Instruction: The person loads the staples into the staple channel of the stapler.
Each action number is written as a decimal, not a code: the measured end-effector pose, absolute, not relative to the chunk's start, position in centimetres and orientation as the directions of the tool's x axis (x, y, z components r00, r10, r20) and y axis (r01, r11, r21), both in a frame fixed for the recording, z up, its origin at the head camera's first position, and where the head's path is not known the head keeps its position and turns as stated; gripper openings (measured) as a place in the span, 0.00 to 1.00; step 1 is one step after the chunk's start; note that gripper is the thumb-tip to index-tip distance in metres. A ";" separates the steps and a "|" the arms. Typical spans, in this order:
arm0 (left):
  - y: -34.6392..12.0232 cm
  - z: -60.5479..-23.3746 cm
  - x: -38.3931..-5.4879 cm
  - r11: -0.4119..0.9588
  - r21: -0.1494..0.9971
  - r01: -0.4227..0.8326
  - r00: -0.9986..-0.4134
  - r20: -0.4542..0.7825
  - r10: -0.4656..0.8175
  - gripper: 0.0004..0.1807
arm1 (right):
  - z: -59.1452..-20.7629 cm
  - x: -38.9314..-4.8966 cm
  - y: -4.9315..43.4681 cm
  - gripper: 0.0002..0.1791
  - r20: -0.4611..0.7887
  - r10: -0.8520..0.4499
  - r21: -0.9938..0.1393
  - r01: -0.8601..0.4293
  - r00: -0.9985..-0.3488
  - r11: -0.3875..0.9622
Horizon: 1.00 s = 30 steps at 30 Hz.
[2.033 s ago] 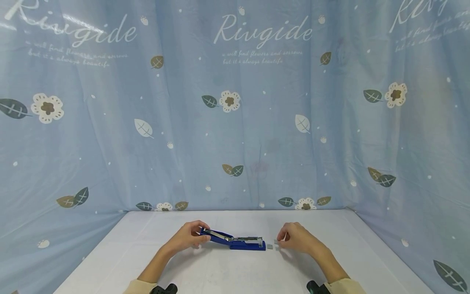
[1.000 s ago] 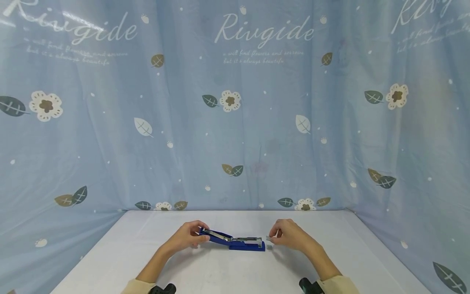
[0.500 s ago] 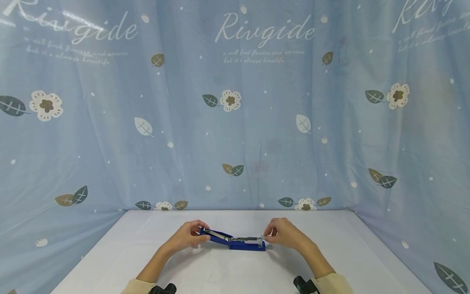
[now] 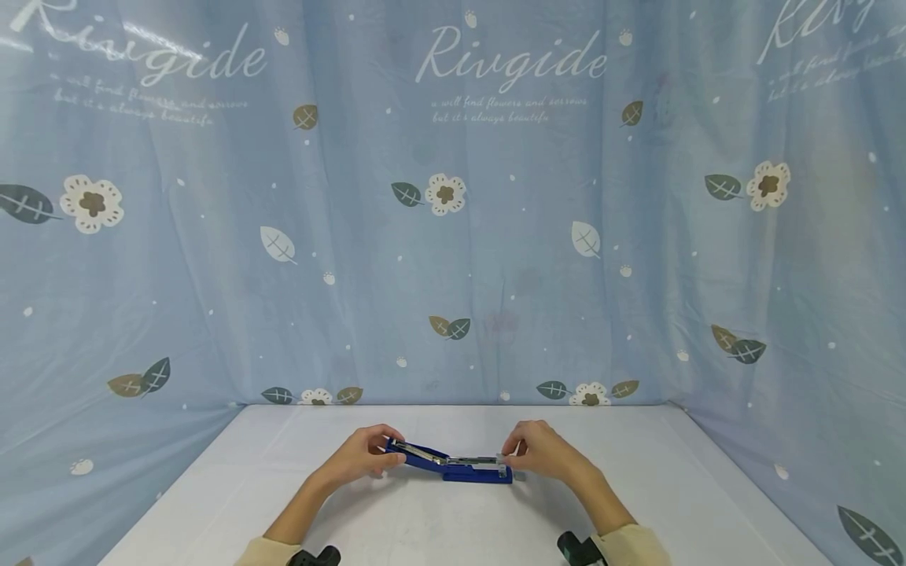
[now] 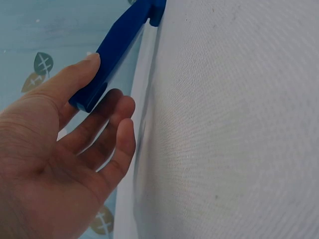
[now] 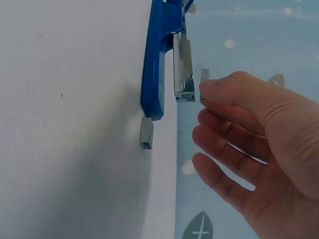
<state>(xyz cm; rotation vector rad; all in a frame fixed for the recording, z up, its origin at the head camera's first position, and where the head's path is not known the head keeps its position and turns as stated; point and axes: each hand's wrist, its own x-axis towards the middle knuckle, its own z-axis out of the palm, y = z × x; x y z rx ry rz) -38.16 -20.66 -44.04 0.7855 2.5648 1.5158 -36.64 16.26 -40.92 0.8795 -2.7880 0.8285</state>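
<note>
Your left hand [image 4: 364, 454] reaches in from the lower left, its forearm slanting up toward the middle, and pinches the free end of the folded-back cover [image 5: 119, 45] of a blue stapler [image 4: 476, 474]. In the left wrist view your thumb lies along the cover's blue outside, while the lower fingers curve loosely below it, clear of the plastic. Your right hand [image 4: 548, 454] comes in from the lower right, bent at the wrist, holding a small staple strip [image 6: 205, 75] between thumb and forefinger; its other fingers bend softly, spread a little apart. That strip is just beside the front end of the metal magazine [image 6: 183, 64]; you cannot tell from these views whether they touch. The stapler's base rests on the white counter [image 4: 425, 527] between your hands, and a second row of staples [image 6: 146, 133] lies just off the base's front end. On the blue curtain [image 4: 453, 259] facing you, white script reads "Rivgide", above smaller lines with "will find flowers and sorrows" and "always beautifu". The lettering repeats toward both sides, cut off at the right edge.
</note>
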 end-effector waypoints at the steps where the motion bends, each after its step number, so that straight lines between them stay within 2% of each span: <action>1: -20.7 -44.0 -38.1 0.386 0.834 0.393 -0.869 0.200 0.453 0.20 | -40.9 -36.7 16.2 0.03 0.250 -0.498 -0.469 -0.553 -0.831 0.688; 30: -20.7 -44.1 -38.3 0.399 0.832 0.384 -0.874 0.188 0.449 0.20 | -41.6 -36.9 14.8 0.03 0.280 -0.511 -0.458 -0.581 -0.812 0.673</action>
